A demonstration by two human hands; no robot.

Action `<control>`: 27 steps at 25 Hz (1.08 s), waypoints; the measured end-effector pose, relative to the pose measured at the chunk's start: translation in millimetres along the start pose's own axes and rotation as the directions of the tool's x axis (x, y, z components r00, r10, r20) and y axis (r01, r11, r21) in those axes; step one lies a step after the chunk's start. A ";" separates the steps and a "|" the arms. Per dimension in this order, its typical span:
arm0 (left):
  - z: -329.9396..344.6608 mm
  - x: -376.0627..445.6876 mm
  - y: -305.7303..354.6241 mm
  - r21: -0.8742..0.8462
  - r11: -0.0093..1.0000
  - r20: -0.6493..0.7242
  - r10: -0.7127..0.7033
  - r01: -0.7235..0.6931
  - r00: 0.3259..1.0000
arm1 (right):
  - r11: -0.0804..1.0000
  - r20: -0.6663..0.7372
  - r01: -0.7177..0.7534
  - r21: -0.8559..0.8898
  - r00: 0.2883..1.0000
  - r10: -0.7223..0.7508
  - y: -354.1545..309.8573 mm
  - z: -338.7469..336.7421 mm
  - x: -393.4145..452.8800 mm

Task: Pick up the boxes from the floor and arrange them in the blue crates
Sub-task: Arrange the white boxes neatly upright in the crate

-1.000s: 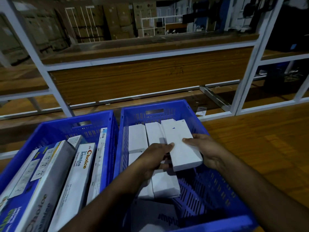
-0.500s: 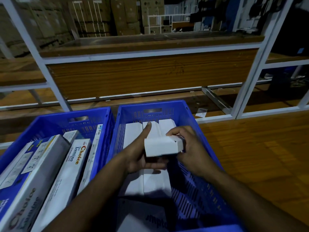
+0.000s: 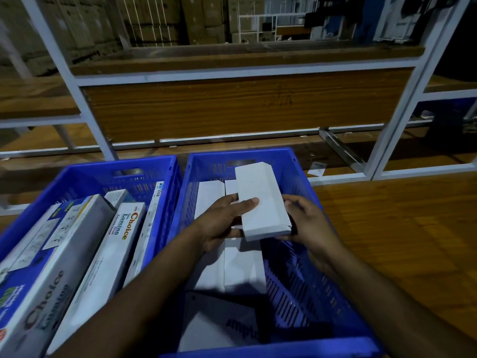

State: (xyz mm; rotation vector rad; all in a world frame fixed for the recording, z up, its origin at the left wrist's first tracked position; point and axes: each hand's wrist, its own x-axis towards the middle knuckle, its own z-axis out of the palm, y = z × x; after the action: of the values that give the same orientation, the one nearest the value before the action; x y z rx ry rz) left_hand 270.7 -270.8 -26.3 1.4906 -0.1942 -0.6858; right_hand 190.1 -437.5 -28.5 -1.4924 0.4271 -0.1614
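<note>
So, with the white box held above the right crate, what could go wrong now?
1. The white box is held by both hands above the right crate; it might slip from the left hand or right hand.
2. Set down tilted, it may lie crooked across the white boxes below.

Two crates stood side by side before a shelf rack. The left crate held long boxes; in the right crate small boxes lay along its left wall.
</note>
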 end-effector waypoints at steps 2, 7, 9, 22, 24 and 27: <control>2.2 0.9 -0.2 0.035 0.999 -0.019 0.028 -0.027 0.999 | 0.999 0.005 -0.018 -0.031 1.000 0.018 1.9 2.4 1.1; 0.9 -1.8 -11.4 0.276 0.960 -0.009 0.056 -0.051 0.998 | 0.981 0.099 -0.055 -0.187 0.992 0.075 6.9 4.0 -2.2; -0.3 -1.7 -13.6 0.299 0.954 -0.029 0.045 -0.034 0.999 | 0.969 0.083 -0.008 -0.246 0.996 0.030 4.4 0.1 -5.1; -10.5 4.4 -12.6 0.200 0.980 -0.182 0.059 -0.022 0.982 | 0.190 0.025 -0.013 -0.982 0.980 0.200 33.8 -6.2 -18.2; -10.1 3.9 -12.5 0.212 0.977 -0.169 0.037 0.000 0.985 | 0.192 -0.026 -0.077 -0.978 0.965 0.260 38.2 -4.1 -7.9; -9.4 3.7 -14.4 0.239 0.971 -0.134 0.008 0.024 0.991 | 0.298 -0.051 -0.143 -0.944 0.954 0.297 50.0 -3.1 15.8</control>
State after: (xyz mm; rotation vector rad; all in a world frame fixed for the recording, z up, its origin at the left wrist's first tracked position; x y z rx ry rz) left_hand 274.3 -263.8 -42.1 1.7647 -0.1726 -0.5804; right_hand 195.6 -441.9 -80.5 -2.5870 0.6729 0.5426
